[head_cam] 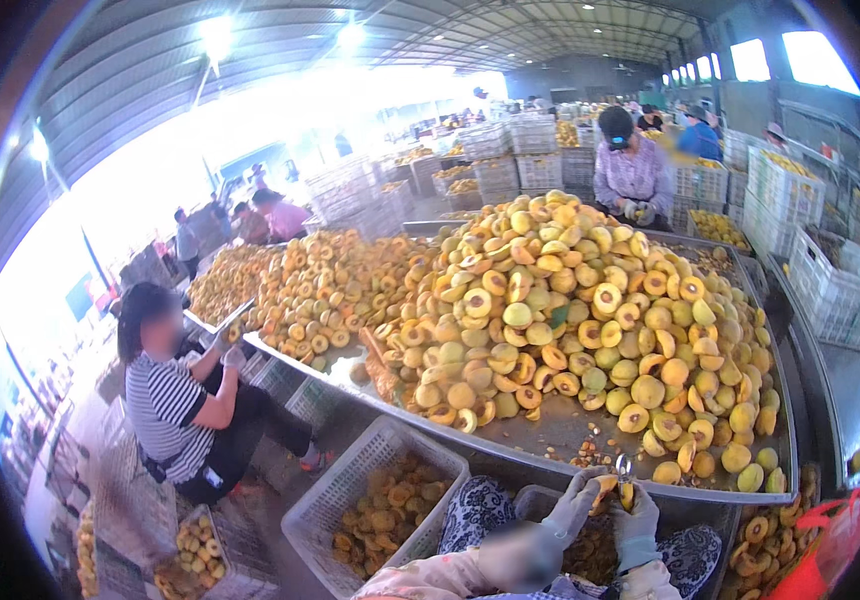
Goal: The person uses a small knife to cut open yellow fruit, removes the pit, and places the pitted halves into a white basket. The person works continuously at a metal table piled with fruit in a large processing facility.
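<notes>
My left hand (574, 508), in a pale work glove, grips a piece of yellow peach (604, 493) just over the near edge of a metal table (535, 442). Close beside it, my gloved right hand (637, 526) is closed around a small metal hand tool (623, 466) with a loop-shaped head. A yellow part shows between these fingers; whether it is handle or fruit I cannot tell. Beyond both hands rises a large heap of halved yellow peaches (550, 300), some still showing brown stones. Loose stones and scraps (591, 452) lie on the metal near my hands. Below them, a container (587, 551) holds fruit pieces between my knees.
A plastic crate (299, 517) with peach pieces stands left of my knees. A red plastic bag (824, 547) hangs at the right. One co-worker (182, 397) sits at left; another (632, 169) works across the table. Stacked crates (535, 150) fill the background.
</notes>
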The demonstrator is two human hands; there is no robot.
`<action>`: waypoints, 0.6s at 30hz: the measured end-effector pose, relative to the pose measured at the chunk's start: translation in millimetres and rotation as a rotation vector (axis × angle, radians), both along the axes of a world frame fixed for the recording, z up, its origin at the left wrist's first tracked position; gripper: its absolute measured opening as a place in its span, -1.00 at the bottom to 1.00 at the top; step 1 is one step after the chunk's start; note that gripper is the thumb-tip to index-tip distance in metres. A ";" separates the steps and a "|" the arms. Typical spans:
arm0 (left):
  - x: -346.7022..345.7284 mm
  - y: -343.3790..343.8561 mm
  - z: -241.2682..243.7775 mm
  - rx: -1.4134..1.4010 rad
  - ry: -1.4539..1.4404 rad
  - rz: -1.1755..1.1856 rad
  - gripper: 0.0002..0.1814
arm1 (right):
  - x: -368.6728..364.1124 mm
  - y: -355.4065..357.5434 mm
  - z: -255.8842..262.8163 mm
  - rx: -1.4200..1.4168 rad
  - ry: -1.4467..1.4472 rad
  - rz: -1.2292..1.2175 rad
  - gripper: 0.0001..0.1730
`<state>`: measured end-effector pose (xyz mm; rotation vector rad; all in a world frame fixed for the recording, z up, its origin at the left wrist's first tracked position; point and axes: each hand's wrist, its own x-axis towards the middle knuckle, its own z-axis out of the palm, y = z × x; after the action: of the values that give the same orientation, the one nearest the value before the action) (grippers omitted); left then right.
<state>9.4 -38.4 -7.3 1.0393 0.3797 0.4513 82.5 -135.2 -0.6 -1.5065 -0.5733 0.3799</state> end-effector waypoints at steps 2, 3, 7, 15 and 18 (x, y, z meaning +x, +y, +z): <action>3.2 -3.5 1.4 0.034 0.021 0.034 -0.59 | -0.7 -2.2 12.2 -0.130 -0.050 -0.036 -0.72; -0.5 -5.1 2.6 0.056 0.045 0.068 -0.59 | -2.6 -5.4 14.6 -0.193 -0.061 -0.035 -0.71; 13.3 -10.7 -9.8 0.015 0.032 0.025 -0.60 | 16.8 -9.4 -26.7 -0.059 0.076 -0.037 -0.73; 39.0 -6.7 -18.1 -0.091 0.043 -0.084 -0.62 | 40.9 -27.8 -17.6 -0.085 0.240 -0.049 -0.79; 41.6 1.2 -20.7 -0.336 0.018 -0.015 -0.61 | 47.0 -30.9 -39.9 -0.058 0.136 -0.099 -0.75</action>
<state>51.0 -37.2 -28.0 0.7191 0.4462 0.3503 129.5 -166.1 -40.5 -1.5452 -0.3818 0.4220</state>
